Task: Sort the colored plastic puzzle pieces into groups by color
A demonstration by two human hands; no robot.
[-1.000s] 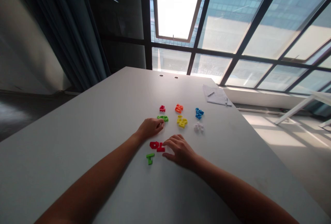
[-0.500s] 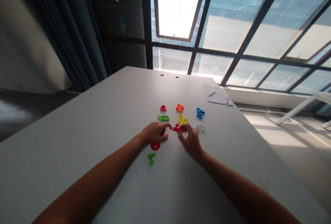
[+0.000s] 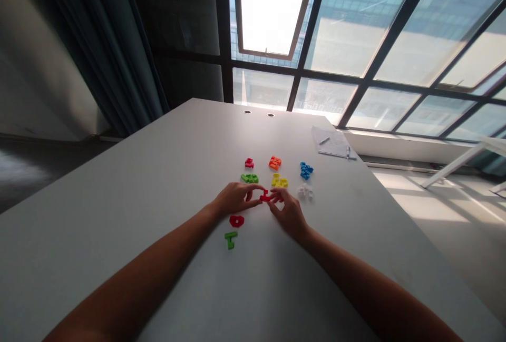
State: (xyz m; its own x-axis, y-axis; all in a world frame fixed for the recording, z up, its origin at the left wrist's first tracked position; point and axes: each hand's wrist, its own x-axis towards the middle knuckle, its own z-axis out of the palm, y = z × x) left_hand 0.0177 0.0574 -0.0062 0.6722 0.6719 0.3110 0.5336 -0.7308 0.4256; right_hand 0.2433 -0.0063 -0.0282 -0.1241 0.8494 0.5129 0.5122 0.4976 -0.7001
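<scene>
Holds small red piece (image 3: 264, 196) pinched between fingertips of left hand (image 3: 236, 199) and right hand (image 3: 289, 214), both clamped on it, low over surface (image 3: 158, 184), just beside yellow pieces (image 3: 279, 182). Near left wrist: red ring (image 3: 236, 221), green T (image 3: 230, 239).

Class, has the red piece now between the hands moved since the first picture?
Yes. The red piece moved from beside the red ring, away toward the yellow pieces; left hand and right hand now pinch it.
</scene>
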